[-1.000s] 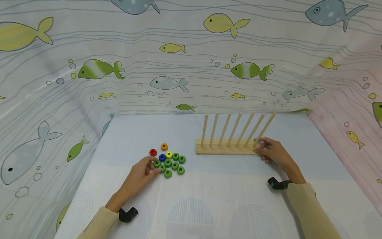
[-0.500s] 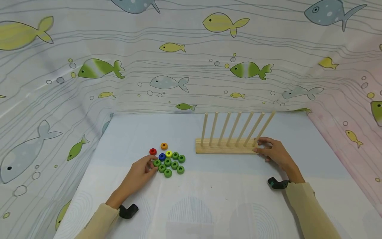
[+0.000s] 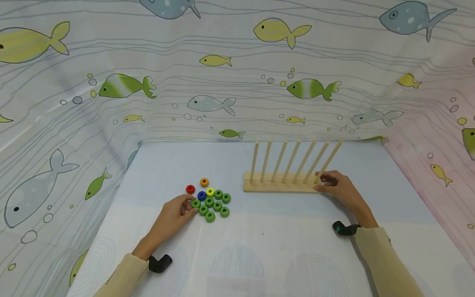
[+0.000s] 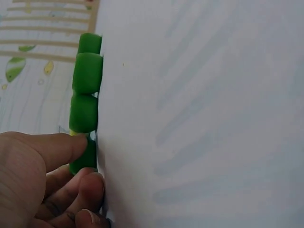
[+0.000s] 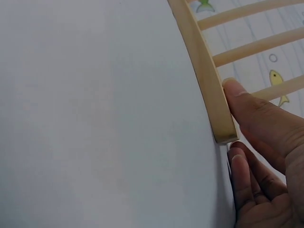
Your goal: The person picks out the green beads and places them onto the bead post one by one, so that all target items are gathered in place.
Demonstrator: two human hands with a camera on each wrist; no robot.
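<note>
left hand (image 3: 174,215) pinches a green bead (image 3: 196,204) toward left edge of table (image 3: 271,222) — right hand (image 3: 343,191) grips wooden peg rack (image 3: 278,187) by one end

**Green bead (image 3: 196,205) pinched, wooden rack (image 3: 278,188) gripped by one end**

From my station I saw the small, rounded bead lying hole-up on the table (image 3: 237,239) between the left hand's (image 3: 172,214) thumb and fingers. It was the leftmost green one; seven other green beads (image 3: 217,208) clustered beside it, with blue (image 3: 201,198), yellow (image 3: 210,194), red (image 3: 190,191) and orange (image 3: 204,184) ones toward the far side. The pale rack stood well to their right, its long flat base carrying seven upright pegs (image 3: 290,163). The right hand (image 3: 340,188) gripped its right end.
</note>
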